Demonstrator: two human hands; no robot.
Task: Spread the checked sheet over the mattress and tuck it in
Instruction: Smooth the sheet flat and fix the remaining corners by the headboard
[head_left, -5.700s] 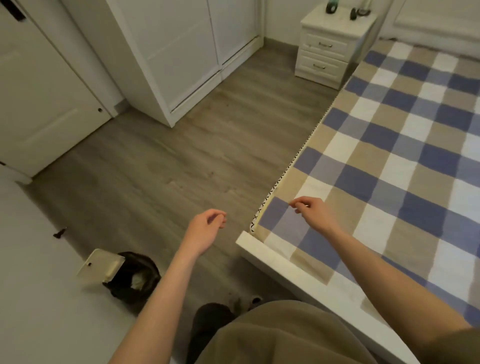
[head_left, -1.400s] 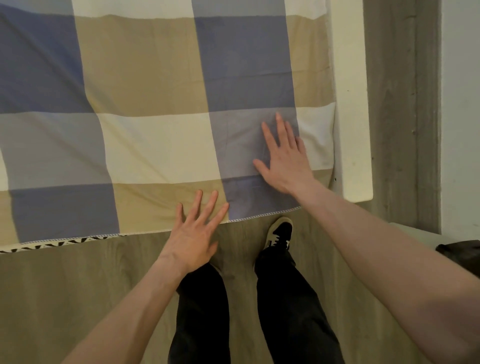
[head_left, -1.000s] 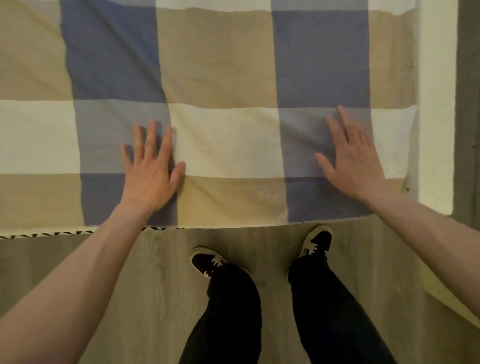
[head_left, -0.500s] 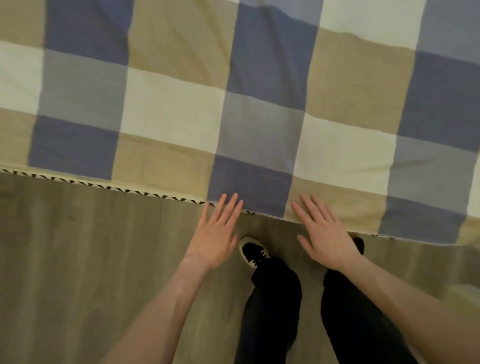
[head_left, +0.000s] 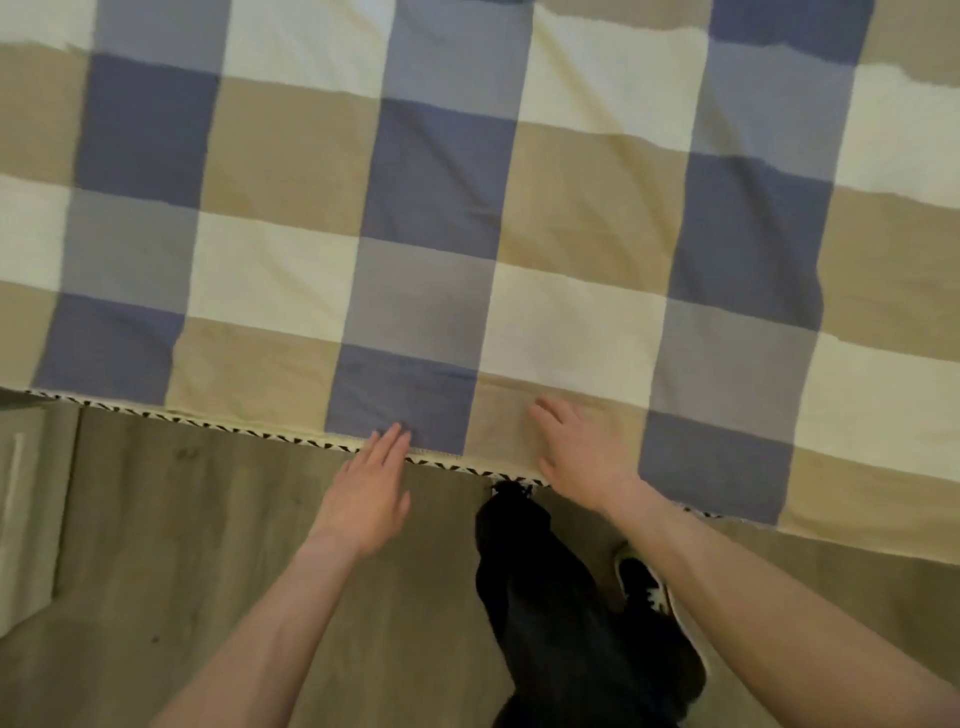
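Observation:
The checked sheet (head_left: 426, 218), in blue, grey, tan and cream squares, lies flat over the bed and fills the upper part of the view. Its near edge runs along a black-and-white patterned mattress border (head_left: 218, 427). My left hand (head_left: 371, 491) is open and flat, its fingertips just touching that edge, the palm over the floor. My right hand (head_left: 576, 449) lies open and flat on a tan square at the edge. The mattress itself is hidden under the sheet.
Wood-look floor (head_left: 208, 545) lies below the bed edge. My dark trouser legs (head_left: 545, 597) and one dark shoe (head_left: 644, 582) stand close to the bed. A pale furniture edge (head_left: 23, 499) shows at the far left.
Over the last second both hands slid from flat on the sheet, wide apart, back to its near edge and closer together. The view has shifted left along the bed side.

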